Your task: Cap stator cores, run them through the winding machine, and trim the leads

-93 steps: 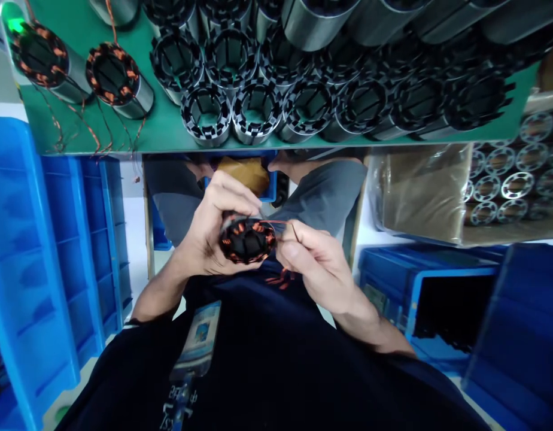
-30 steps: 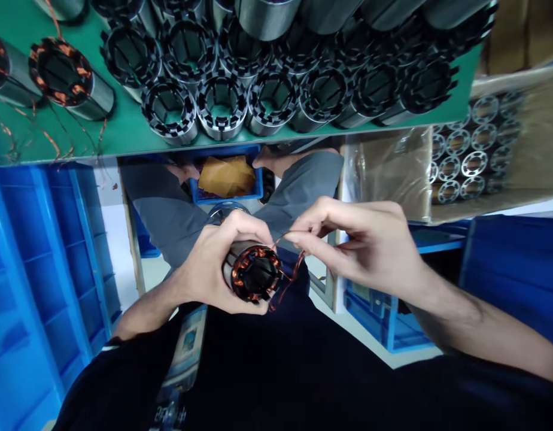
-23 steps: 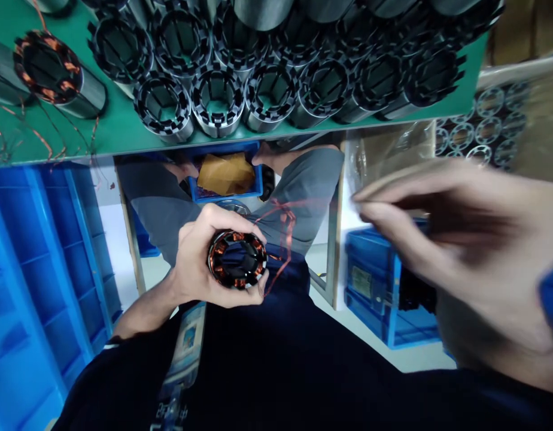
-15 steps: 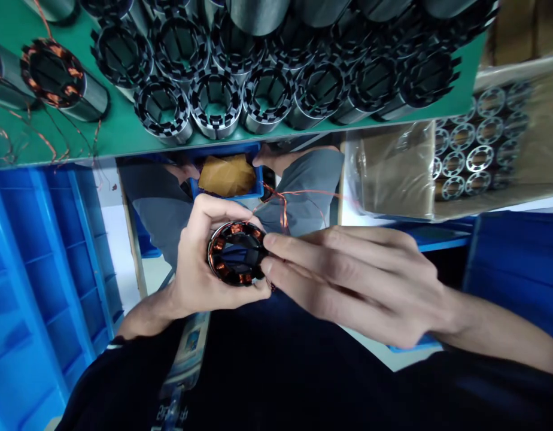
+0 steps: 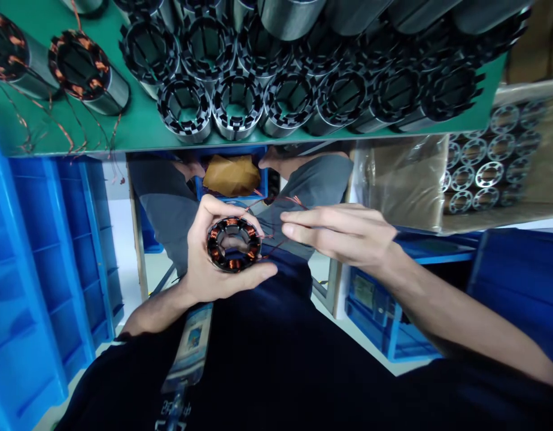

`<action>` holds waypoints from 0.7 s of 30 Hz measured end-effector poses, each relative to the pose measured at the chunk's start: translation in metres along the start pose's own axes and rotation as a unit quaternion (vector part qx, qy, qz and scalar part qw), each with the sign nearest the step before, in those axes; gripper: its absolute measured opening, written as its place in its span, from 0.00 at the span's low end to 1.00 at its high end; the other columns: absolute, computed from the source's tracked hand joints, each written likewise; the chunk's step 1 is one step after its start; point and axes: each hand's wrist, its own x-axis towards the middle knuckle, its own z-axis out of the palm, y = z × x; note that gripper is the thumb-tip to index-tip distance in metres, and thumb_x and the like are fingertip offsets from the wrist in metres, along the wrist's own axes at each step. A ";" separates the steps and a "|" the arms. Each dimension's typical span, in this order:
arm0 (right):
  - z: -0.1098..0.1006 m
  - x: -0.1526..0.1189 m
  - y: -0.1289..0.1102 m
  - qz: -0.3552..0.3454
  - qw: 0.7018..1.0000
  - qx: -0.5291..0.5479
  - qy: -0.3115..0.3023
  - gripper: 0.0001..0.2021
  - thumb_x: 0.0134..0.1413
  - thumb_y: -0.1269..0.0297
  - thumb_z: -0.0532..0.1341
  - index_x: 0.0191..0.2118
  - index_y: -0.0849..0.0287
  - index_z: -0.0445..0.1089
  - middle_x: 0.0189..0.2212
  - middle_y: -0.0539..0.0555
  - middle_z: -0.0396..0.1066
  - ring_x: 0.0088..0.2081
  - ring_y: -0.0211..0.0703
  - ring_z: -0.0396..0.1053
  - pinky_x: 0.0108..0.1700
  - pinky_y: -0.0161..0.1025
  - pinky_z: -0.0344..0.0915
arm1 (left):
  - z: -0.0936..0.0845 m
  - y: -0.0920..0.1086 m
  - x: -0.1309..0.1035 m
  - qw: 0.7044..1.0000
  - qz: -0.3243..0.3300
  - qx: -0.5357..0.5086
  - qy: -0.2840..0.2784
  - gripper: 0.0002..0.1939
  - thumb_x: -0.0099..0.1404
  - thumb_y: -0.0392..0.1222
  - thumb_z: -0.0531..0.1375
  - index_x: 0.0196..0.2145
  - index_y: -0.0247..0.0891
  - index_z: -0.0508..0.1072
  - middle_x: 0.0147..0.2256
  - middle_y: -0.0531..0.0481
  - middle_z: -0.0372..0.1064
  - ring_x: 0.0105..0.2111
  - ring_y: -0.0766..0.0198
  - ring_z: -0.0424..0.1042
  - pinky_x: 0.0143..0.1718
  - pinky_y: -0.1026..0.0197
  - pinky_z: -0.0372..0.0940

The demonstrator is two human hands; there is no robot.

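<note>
My left hand is wrapped round a motor stator, its open end turned up towards me. Copper windings sit in the black-lined slots round its rim. Thin copper wires run out from the stator's right side. To the right of it, my right hand is closed in a pinch, with these wires at its fingertips. A further loose bunch of wire ends shows just above the right fingers. The stator's lower body is hidden by my left palm.
Rows of unwound stators stand on the green table ahead. Wound stators with trailing wires are at its left. A lined carton of metal cores lies right, blue crates left, and a small blue bin beneath.
My right hand has drawn back from the stator's rim to the right, wires now stretching between them. The stator has turned slightly in my left hand, and the view has shifted.
</note>
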 end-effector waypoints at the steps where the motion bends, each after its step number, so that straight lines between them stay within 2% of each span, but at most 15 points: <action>1: 0.004 -0.004 0.008 -0.011 1.000 0.007 0.011 0.10 0.82 0.68 0.67 0.47 0.51 0.87 0.46 0.51 0.92 0.38 0.41 0.90 0.39 0.35 0.85 | -0.002 -0.004 0.001 1.000 0.009 0.020 0.007 0.36 0.60 0.49 0.87 0.57 0.45 0.74 0.44 0.50 0.83 0.37 0.62 0.83 0.42 0.59 0.80; 2: 0.006 -0.006 0.014 -0.014 1.000 0.007 0.009 0.09 0.82 0.69 0.67 0.49 0.51 0.87 0.46 0.51 0.92 0.39 0.41 0.90 0.39 0.34 0.85 | -0.004 -0.008 0.001 0.998 0.021 0.048 0.018 0.35 0.60 0.48 0.87 0.57 0.45 0.75 0.44 0.50 0.83 0.37 0.61 0.84 0.43 0.58 0.80; 4: 0.000 -0.008 0.014 0.022 0.999 -0.017 -0.017 0.10 0.80 0.70 0.69 0.55 0.49 0.87 0.51 0.51 0.91 0.43 0.43 0.91 0.42 0.35 0.85 | -0.009 -0.014 0.002 0.989 0.053 0.132 0.047 0.35 0.57 0.46 0.86 0.56 0.44 0.76 0.44 0.51 0.82 0.39 0.59 0.86 0.43 0.57 0.80; 6: -0.015 -0.004 -0.001 0.084 0.995 -0.043 -0.022 0.16 0.76 0.70 0.73 0.61 0.45 0.87 0.58 0.53 0.90 0.49 0.48 0.91 0.47 0.39 0.87 | -0.013 -0.017 0.002 0.965 0.087 0.240 0.065 0.35 0.54 0.42 0.85 0.55 0.45 0.78 0.45 0.52 0.82 0.41 0.57 0.88 0.45 0.56 0.81; 8: -0.028 0.004 -0.024 0.131 0.991 -0.035 0.009 0.24 0.71 0.70 0.76 0.67 0.42 0.84 0.63 0.55 0.87 0.55 0.54 0.90 0.53 0.45 0.89 | -0.015 -0.017 0.003 0.934 0.132 0.327 0.051 0.34 0.53 0.38 0.83 0.55 0.46 0.78 0.45 0.52 0.83 0.42 0.54 0.88 0.46 0.54 0.82; 10: -0.030 0.015 -0.046 0.153 0.988 0.014 0.007 0.28 0.72 0.72 0.73 0.72 0.45 0.80 0.68 0.57 0.83 0.63 0.57 0.86 0.62 0.49 0.88 | -0.014 -0.015 0.004 0.909 0.170 0.379 0.021 0.34 0.53 0.38 0.82 0.56 0.48 0.79 0.46 0.50 0.84 0.43 0.53 0.87 0.43 0.53 0.82; 13: -0.010 0.028 -0.057 0.176 0.976 0.098 -0.088 0.33 0.76 0.73 0.60 0.81 0.57 0.66 0.76 0.64 0.74 0.71 0.57 0.80 0.67 0.51 0.85 | -0.009 -0.013 0.005 0.890 0.187 0.416 -0.018 0.34 0.55 0.42 0.82 0.58 0.49 0.80 0.49 0.47 0.83 0.45 0.52 0.84 0.41 0.55 0.80; 15: 0.005 0.032 -0.053 0.200 0.960 0.136 -0.144 0.36 0.74 0.74 0.55 0.84 0.65 0.56 0.71 0.69 0.78 0.66 0.56 0.84 0.63 0.53 0.86 | -0.006 -0.009 0.004 0.884 0.191 0.425 -0.047 0.33 0.56 0.43 0.82 0.58 0.49 0.81 0.49 0.47 0.83 0.44 0.54 0.84 0.40 0.57 0.79; 17: 0.011 0.033 -0.047 0.226 0.943 0.162 -0.185 0.34 0.75 0.74 0.54 0.82 0.69 0.55 0.57 0.65 0.86 0.53 0.53 0.88 0.55 0.50 0.85 | -0.003 -0.004 0.003 0.884 0.182 0.425 -0.073 0.30 0.57 0.43 0.81 0.57 0.48 0.81 0.48 0.47 0.82 0.43 0.56 0.84 0.40 0.58 0.79; 19: 0.007 0.035 -0.044 0.236 0.931 0.186 -0.209 0.23 0.78 0.73 0.54 0.73 0.65 0.62 0.46 0.58 0.85 0.41 0.48 0.86 0.46 0.44 0.81 | -0.002 0.002 0.001 0.896 0.165 0.404 -0.081 0.28 0.58 0.43 0.80 0.55 0.48 0.82 0.47 0.48 0.82 0.42 0.56 0.84 0.40 0.57 0.80; 21: -0.003 0.036 -0.045 0.222 0.930 0.198 -0.216 0.08 0.84 0.68 0.54 0.60 0.57 0.65 0.39 0.52 0.81 0.34 0.43 0.80 0.37 0.40 0.73 | -0.001 0.005 0.002 0.916 0.158 0.362 -0.066 0.29 0.56 0.47 0.81 0.55 0.49 0.83 0.46 0.48 0.83 0.40 0.55 0.84 0.38 0.55 0.80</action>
